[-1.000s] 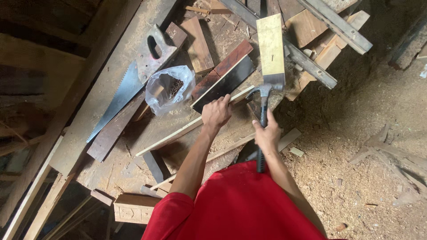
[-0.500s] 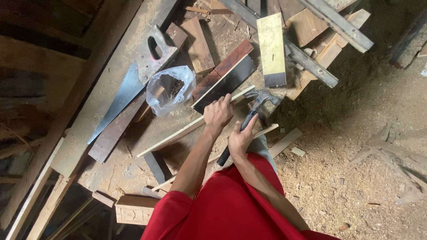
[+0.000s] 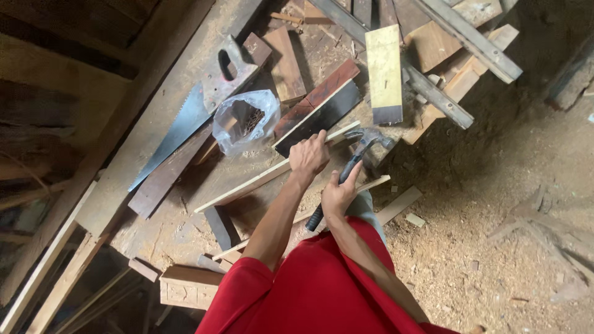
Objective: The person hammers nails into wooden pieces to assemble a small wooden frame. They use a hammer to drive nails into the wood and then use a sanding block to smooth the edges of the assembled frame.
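- The left hand (image 3: 308,154) is pressing a long pale wooden strip (image 3: 260,179) down, fingers curled over it.
- The right hand (image 3: 338,195), just beside the left, is gripping a dark-handled claw hammer (image 3: 352,164), its head angled toward the strip's far end.

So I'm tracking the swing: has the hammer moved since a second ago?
Yes. The hammer has swung down from beside the yellow block toward the thin strip.

My left hand (image 3: 308,156) pins a thin wooden strip (image 3: 260,179); my right hand (image 3: 337,196) grips a claw hammer (image 3: 354,162) beside it.
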